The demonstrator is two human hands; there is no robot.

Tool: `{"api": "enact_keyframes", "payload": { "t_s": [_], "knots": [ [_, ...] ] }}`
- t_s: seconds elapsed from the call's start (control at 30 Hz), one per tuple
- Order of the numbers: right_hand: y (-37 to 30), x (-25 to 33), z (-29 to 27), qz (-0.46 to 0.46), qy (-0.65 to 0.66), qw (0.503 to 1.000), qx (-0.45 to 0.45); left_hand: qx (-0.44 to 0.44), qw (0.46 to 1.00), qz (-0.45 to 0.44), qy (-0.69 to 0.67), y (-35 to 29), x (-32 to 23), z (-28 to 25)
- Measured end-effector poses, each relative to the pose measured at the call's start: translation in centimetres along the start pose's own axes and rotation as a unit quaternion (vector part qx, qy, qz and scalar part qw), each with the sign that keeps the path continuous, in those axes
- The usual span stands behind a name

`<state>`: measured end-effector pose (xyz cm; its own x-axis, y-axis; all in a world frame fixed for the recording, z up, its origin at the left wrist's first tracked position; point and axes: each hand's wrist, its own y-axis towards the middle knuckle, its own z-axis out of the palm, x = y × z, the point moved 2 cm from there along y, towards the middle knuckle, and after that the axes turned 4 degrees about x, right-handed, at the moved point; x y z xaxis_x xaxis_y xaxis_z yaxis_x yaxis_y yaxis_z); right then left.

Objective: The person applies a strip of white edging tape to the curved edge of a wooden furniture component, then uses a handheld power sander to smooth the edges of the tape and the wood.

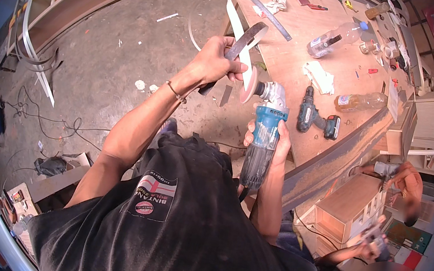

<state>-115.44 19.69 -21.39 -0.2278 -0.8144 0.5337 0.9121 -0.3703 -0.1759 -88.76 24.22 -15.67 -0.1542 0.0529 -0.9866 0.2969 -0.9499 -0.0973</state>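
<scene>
My left hand (218,61) is closed around a long, thin, flexible white strip (236,24) and a curled dark strip (252,36). Whether these are two pieces or two faces of one, I cannot tell. My right hand (282,140) grips the body of a teal and black angle grinder (268,126), held upright with its head away from me. On the grinder's head is a round pinkish disc (248,88), seen nearly edge-on. The lower end of the white strip lies against or just beside this disc, close to my left fingertips.
On the wooden table (296,63) at the right are a cordless drill (313,117), plastic bottles (334,39), a metal ruler (275,23) and crumpled paper (319,77). Cables (60,121) trail over the concrete floor. Other people work at the lower right, near a wooden cabinet (347,207).
</scene>
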Motion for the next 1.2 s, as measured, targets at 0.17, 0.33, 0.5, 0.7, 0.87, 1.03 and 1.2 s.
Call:
{"api": "enact_keyframes", "payload": {
  "t_s": [0.17, 0.33, 0.5, 0.7, 0.87, 1.03, 1.2],
  "knots": [
    [0.4, 0.1, 0.4, 0.005, 0.012, 1.0, 0.005, -0.002, 1.0, -0.002, -0.005, -0.1, 0.1, -0.2],
    [0.4, 0.1, 0.4, -0.001, 0.011, 1.0, -0.002, 0.009, 1.0, -0.007, 0.0, 0.1, 0.3, -0.2],
    [0.9, -0.1, 0.7, 0.001, 0.01, 1.0, -0.009, 0.011, 1.0, -0.003, -0.007, 0.1, 0.4, -0.7],
    [2.4, -1.5, -0.3, -0.001, -0.019, 1.0, -0.022, 0.017, 0.999, 0.004, -0.034, -0.2, -0.4, -2.0],
    [4.3, -2.4, -0.2, -0.028, 0.055, 0.998, -0.012, 0.002, 0.999, 0.02, -0.051, -0.7, -0.4, -6.3],
    [6.3, -3.5, -0.4, -0.13, 0.079, 0.988, -0.009, -0.014, 0.997, 0.045, -0.055, -2.9, -2.5, -11.8],
    [7.4, -4.7, -0.3, -0.2, 0.047, 0.978, -0.041, -0.014, 0.997, 0.039, -0.061, -4.0, -4.2, -16.7]
  ]
}}
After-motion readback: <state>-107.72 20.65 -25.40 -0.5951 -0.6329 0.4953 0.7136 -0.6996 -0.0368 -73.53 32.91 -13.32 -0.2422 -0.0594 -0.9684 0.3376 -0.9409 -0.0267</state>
